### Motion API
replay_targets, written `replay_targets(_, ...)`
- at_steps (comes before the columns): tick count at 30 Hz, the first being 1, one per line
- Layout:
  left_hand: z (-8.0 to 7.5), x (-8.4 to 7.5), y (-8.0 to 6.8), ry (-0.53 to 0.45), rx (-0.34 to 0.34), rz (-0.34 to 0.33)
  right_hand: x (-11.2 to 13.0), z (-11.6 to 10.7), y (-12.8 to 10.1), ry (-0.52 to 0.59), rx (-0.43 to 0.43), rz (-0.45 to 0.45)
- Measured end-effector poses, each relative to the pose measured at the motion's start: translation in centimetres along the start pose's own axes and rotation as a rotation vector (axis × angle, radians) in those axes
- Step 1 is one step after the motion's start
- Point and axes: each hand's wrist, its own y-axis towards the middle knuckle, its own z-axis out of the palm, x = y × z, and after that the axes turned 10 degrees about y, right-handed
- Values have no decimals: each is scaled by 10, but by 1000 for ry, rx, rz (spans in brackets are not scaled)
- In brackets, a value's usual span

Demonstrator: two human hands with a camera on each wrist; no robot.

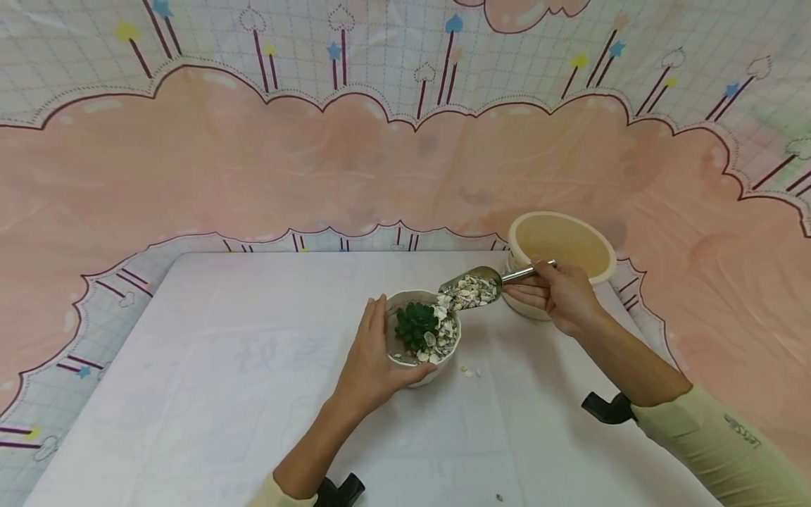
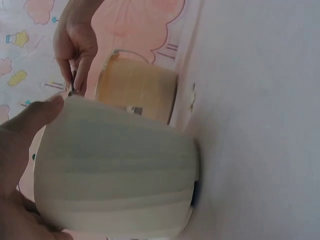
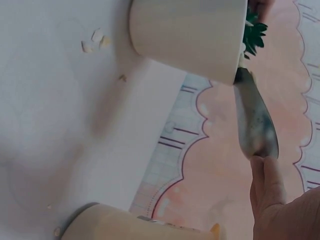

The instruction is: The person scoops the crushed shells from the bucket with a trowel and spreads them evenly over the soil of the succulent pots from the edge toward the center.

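Note:
Near the middle of the table, my left hand (image 1: 370, 362) holds a white flower pot (image 1: 426, 378) by its rim, fingers on the far left and thumb at the front. A dark green succulent (image 1: 415, 325) stands in the pot. Pale stone chips (image 1: 447, 336) cover the right side around it. My right hand (image 1: 567, 297) grips a metal scoop (image 3: 254, 115) by its handle. The scoop is heaped with chips, and its lip reaches the pot's right rim. In the left wrist view, the pot's side (image 2: 120, 165) hides most of the scoop.
A cream bucket (image 1: 560, 243) stands at the table's back right, just behind my right hand. A few loose chips (image 1: 467, 372) lie on the white table (image 1: 253, 394) right of the pot. A patterned pink cloth (image 1: 317, 169) hangs behind the table.

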Motion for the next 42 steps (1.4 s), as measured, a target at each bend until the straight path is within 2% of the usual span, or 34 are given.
replay_targets(5, -11, 7, 4, -51, 106, -3, -1, 1, 0, -5, -8, 4)
replay_targets(9, -15, 6, 6, -67, 132, -2, -1, 1, 0, -2, -15, 8)
replay_targets(12, -14, 3, 4, -61, 100, -4, 0, 2, 1, -3, -11, 6)
replay_targets(20, 2, -13, -7, 6, -75, -75, 0, 1, 1, 2, -7, 6)
replay_targets(24, 8, -16, -9, 54, -111, -78, 0, 1, 1, -2, -7, 10)
replay_targets(28, 9, -12, -7, 66, -113, -50, 1, 2, 1, 1, -2, 15)
replay_targets(33, 5, -2, -3, 39, -74, 15, 2, 2, 1, 8, -3, 10)
replay_targets(42, -7, 12, 6, -14, 73, 71, 1, 0, 1, 2, 5, 10)
